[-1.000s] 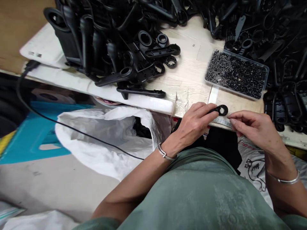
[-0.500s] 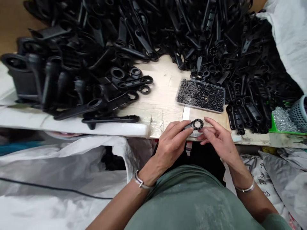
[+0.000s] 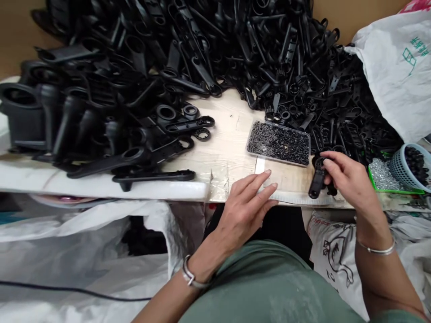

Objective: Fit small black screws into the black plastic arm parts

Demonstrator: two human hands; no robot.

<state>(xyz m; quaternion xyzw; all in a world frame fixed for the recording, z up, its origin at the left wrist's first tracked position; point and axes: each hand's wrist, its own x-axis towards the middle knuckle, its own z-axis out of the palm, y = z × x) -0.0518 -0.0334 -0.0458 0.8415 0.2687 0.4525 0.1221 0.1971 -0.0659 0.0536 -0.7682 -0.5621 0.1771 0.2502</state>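
Note:
My right hand (image 3: 346, 181) grips a black plastic handle part (image 3: 317, 178) at the right of the wooden table (image 3: 229, 148), just in front of the big heap of black plastic parts (image 3: 289, 58). My left hand (image 3: 247, 208) rests at the table's front edge with its fingers stretched out and nothing in them. A clear tray of small black screws (image 3: 279, 142) lies just beyond both hands.
A second pile of black handles (image 3: 101, 112) fills the left of the table. A green tray of silver screws (image 3: 382, 176) and a blue basket (image 3: 412, 166) stand at the right, under a white bag (image 3: 397, 67). White sacks (image 3: 84, 251) lie below the table.
My left hand has let go of the small black ring-ended part and opened flat. My right hand moved right to the heap and closed on a handle part. The view tilted up and right.

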